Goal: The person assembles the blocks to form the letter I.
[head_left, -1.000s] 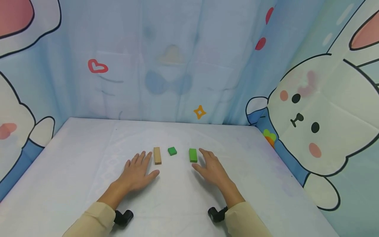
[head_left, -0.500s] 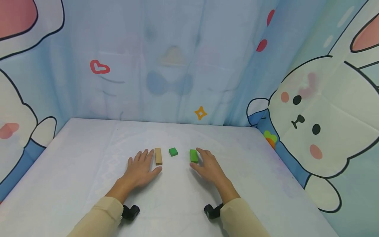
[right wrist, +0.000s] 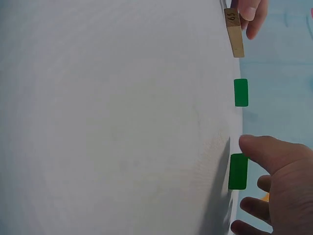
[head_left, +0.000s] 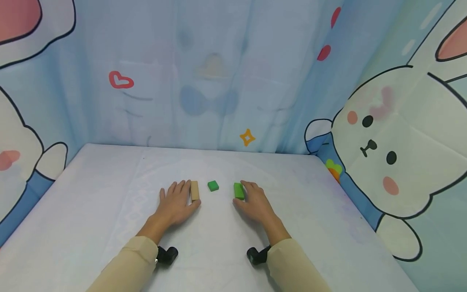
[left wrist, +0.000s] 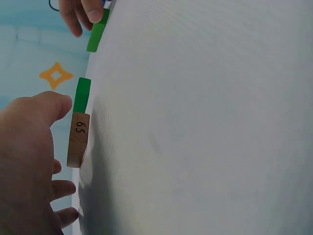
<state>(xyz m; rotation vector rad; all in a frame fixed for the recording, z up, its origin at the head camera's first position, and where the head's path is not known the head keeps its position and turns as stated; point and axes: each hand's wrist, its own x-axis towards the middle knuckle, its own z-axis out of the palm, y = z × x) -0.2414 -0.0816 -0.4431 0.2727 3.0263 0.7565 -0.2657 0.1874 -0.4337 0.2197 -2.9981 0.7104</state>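
While left hand (head_left: pixel 176 206) sits open at wooden block (head_left: pixel 195 190), left on worktop (head_left: pixel 215 251), and right hand (head_left: pixel 256 205) open at light-green block (head_left: pixel 238 191), right — reads as reach step; next move probably calls for thumb-finger pinches.

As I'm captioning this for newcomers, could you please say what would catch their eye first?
Probably the big cartoon rabbit on the backdrop's right. Next come, on the table, a wooden block at the left hand, a light-green block at the right hand, and a small green block between.
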